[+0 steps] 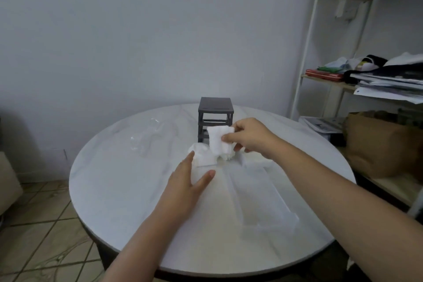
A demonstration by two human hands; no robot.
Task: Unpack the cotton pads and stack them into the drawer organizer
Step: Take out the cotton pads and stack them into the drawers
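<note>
A: Pads [219, 142], a small white stack, sit at frame centre, pinched in the right hand [248, 136] between thumb and fingertips, lifted just in front of the organizer [215, 117].

B: And the rest?

A: More pads, a loose pile [202, 155], lie on the table [128, 185] just below and left of the held stack. The left hand [186, 181] rests there, fingers together and flat, thumb spread out to the side, fingertips touching the pile's near edge.

B: Where's the drawer?

A: A clear drawer [261, 192] seems to lie on the table at lower right of centre, running from the right hand toward the near edge. It's pale against the tabletop, so I can't tell whether anything is in it. The organizer frame is dark and stands at the far side, with its upper slots open.

B: How will the pads handle?

A: Very light and soft, I'd judge. They compress under a pinch and the stack can fan or shed a pad from the bottom. Best to grip across the stack's flat faces, thumb on one side and fingers on the other, near the middle, not at a corner.

B: Any wrapper about?

A: Crumpled clear plastic [148, 135] lies at centre left, well apart from the hands.
</note>
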